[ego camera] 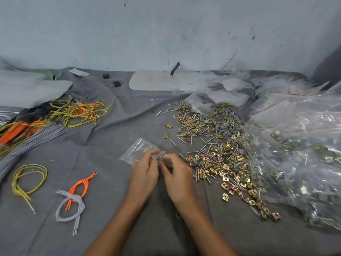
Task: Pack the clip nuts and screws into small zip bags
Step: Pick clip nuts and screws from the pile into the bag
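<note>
Both hands meet mid-desk (103,145). Left hand (144,175) pinches the bag (137,150) at its mouth, probably to keep it open. Right hand (178,174) pinches a few nuts and screws (159,160) there, likely feeding them in. Pile (217,145) sits just right, within reach.

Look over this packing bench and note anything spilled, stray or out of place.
Clip nuts and screws lie spilled in a loose heap over the grey cloth, beside the large plastic bags, with strays at its far left edge. Probably deliberate for packing. Nothing looks damaged.
</note>
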The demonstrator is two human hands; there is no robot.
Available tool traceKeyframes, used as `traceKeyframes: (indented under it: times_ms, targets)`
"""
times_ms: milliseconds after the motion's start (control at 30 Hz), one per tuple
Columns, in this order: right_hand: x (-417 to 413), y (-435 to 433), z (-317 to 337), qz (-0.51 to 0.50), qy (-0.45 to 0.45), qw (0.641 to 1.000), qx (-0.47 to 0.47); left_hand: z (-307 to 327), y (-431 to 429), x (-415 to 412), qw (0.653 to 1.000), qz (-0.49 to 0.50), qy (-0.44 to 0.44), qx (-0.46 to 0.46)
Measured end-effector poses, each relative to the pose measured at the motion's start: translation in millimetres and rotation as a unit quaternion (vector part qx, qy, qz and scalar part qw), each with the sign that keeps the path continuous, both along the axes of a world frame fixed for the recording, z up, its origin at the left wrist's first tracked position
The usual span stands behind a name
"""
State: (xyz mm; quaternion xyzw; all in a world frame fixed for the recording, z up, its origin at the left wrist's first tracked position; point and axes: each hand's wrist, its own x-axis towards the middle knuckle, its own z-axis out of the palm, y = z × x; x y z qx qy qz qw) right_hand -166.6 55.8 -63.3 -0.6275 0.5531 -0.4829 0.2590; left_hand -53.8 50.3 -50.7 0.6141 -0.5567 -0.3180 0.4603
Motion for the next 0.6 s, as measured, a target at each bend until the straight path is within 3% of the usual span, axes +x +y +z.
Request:
traceKeyframes:
  times_ms: [233,467,600]
  targets:
    - [-11.5,-3.4,2.3,-0.059,-0.156,0.985,0.04,2.7,0.4,-0.2,1.0,0.011,-0.022,-0.011]
    - [-13.6,-4.3,3.2,-0.02,-0.185,0.981,0.062,0.1,0.1,-0.5,0.999,0.006,-0.04,-0.015]
    - [-7.0,-4.0,6.4,0.026,-0.156,0.985,0.067,0.7,0.3,-0.4,1.0,0.0,-0.024,-0.004]
